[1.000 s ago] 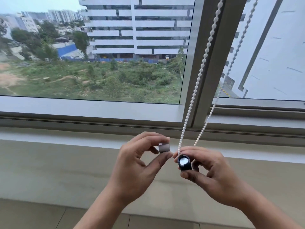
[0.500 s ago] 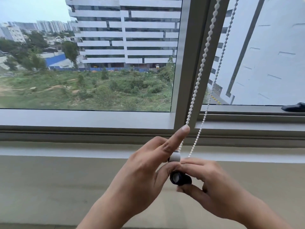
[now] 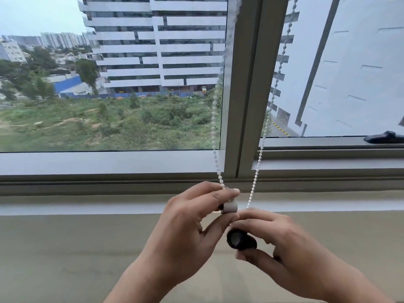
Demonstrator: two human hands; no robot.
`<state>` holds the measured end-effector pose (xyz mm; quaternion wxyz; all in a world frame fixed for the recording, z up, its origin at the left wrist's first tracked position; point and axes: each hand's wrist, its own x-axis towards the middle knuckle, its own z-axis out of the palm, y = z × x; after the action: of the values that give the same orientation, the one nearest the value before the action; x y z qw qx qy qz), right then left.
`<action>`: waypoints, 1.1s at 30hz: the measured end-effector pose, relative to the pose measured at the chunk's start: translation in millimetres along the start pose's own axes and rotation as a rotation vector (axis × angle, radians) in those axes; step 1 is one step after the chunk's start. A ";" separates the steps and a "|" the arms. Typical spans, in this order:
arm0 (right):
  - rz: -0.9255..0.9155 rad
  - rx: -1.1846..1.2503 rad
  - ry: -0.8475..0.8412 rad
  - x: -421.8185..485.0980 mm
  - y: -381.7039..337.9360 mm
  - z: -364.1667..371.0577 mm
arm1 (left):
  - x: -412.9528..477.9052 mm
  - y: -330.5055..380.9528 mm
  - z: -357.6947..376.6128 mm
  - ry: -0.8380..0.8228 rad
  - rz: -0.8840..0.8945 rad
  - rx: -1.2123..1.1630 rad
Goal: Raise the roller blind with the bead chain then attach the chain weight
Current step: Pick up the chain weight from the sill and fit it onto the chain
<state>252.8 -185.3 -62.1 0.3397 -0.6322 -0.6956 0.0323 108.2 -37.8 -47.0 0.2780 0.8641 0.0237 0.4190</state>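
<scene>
A white bead chain (image 3: 260,152) hangs in two strands in front of the window frame and runs down into my hands. My left hand (image 3: 192,228) pinches a small white-grey weight piece (image 3: 230,207) between thumb and fingers, with the left strand meeting it at the top. My right hand (image 3: 282,250) holds the black cylindrical weight shell (image 3: 240,239) just below and right of the white piece, its open end facing me. The right strand disappears behind my right fingers. The blind itself is out of view.
The grey window frame's upright (image 3: 247,95) stands behind the chain. A sill ledge (image 3: 87,206) runs across under the window, above a beige wall (image 3: 65,259). A black window handle (image 3: 382,137) sits at the right edge.
My left index finger, raised along the chain half a second ago, has curled back onto the white piece. The two strands now hang wider apart. The black shell has tilted, showing its open end.
</scene>
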 end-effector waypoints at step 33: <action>0.209 0.556 0.586 7.9 -56.7 -27.1 | -10.3 26.1 -2.3 0.153 -0.137 -0.576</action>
<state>218.3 -199.9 -11.0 0.6758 -0.5661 -0.4664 0.0722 94.8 -61.6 -40.2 0.5365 0.7120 -0.0168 0.4526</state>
